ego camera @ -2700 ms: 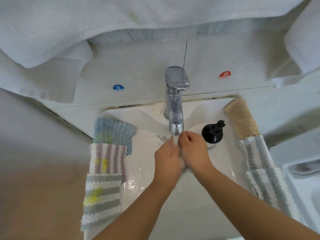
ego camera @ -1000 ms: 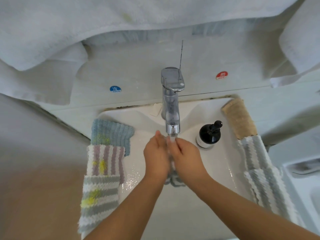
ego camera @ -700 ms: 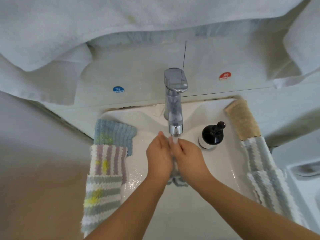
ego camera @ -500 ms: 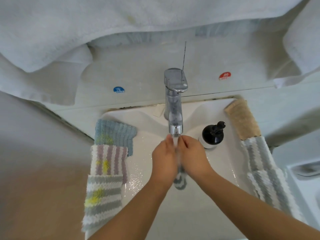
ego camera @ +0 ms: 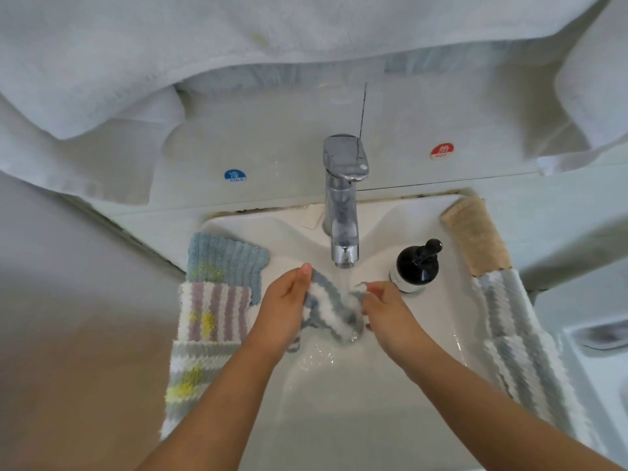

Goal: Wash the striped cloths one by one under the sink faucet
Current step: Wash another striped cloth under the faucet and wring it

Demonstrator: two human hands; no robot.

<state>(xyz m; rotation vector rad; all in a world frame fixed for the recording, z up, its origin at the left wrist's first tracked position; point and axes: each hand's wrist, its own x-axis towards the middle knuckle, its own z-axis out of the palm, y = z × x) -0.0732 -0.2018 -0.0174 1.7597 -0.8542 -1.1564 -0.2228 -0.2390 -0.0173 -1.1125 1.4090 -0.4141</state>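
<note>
Under the running faucet (ego camera: 345, 212) at centre frame, a left hand (ego camera: 289, 302) and a right hand (ego camera: 384, 305) each grip an end of a grey-striped cloth (ego camera: 331, 309), stretched between them in the stream over the sink (ego camera: 339, 402): rinsing looks under way. Next it likely needs wringing and setting aside. Stained cloths (ego camera: 207, 321) wait at left, others (ego camera: 513, 338) at right beside a soap pump (ego camera: 416, 265); white towels (ego camera: 238, 45) hang across the top.
</note>
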